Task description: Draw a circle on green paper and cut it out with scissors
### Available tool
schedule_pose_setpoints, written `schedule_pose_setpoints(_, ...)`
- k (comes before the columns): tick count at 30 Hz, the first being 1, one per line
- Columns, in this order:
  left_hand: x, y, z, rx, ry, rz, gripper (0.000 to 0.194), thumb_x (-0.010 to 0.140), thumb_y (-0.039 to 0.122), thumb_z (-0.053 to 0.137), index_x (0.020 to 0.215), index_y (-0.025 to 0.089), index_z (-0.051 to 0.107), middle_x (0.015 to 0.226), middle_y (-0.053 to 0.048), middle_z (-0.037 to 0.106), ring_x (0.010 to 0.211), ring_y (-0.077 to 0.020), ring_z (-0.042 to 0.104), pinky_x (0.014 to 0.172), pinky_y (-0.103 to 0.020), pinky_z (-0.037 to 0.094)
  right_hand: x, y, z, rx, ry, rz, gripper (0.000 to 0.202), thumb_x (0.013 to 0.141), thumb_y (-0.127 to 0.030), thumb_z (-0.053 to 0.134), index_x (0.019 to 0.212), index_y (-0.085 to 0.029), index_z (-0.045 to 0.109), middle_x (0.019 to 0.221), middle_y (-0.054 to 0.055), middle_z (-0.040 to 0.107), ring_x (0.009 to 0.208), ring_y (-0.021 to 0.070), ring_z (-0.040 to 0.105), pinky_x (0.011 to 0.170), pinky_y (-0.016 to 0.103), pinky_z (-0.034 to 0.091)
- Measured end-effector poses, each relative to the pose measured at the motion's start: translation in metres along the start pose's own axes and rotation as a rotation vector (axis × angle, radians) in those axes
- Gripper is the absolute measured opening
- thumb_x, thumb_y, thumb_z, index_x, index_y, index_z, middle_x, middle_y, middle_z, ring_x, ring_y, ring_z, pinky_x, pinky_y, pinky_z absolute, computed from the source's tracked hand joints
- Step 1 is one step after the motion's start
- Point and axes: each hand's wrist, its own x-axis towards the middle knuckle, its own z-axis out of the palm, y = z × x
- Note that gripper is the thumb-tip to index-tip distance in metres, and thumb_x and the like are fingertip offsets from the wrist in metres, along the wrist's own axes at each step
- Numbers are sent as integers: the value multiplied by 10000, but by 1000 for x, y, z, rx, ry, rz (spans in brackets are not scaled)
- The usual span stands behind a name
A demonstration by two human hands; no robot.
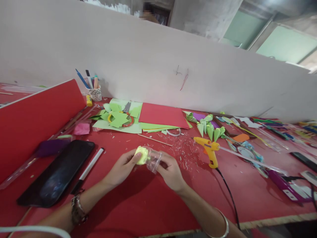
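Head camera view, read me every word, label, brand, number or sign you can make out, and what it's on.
No readable text.
Yellow glue gun: a small dark mark on the handle, too small to read.
White wall: dark and red strokes, no clear letters or numbers.

Some fingers of my left hand [123,167] are hidden behind the yellow lump [142,156]. Green paper [119,119] covers part of the scissors [127,107]. The view's edge cuts off a white curved thing [34,228], which I can't identify, and a person [149,12] beyond the wall [138,56] is blurred.
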Motion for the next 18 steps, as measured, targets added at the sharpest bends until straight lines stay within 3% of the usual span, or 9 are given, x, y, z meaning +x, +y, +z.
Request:
schedule_pose_setpoints(3,0,-4,2,60,-9,2,365,810,468,384,631,165,481,552,31,438,522,-111,398,500,-219,342,0,5,2,3,-43,45,249,818,-270,524,1042,-240,631,985,65,620,922,190,570,795,319,467)
schedule_pose_setpoints(8,-3,-7,2,62,-57,24,374,830,461,369,651,161,500,541,23,490,493,-106,434,483,-214,357,0,11,6,58,-118,95,254,814,-318,520,1029,-227,621,873,43,569,770,150,557,692,278,478)
schedule_pose_setpoints(14,-5,-8,4,37,-173,-1,415,836,470,349,593,163,486,494,19,481,470,-105,438,476,-214,351,0,7,6,81,47,97,177,703,-331,646,814,-193,657,781,23,550,739,142,553,681,272,474)
schedule_pose_setpoints(18,-4,-9,5,64,-181,30,407,844,472,332,613,169,475,508,25,471,487,-104,429,507,-217,354,-1,6,7,60,77,79,213,745,-286,611,948,-235,649,893,38,570,819,150,563,735,291,468)
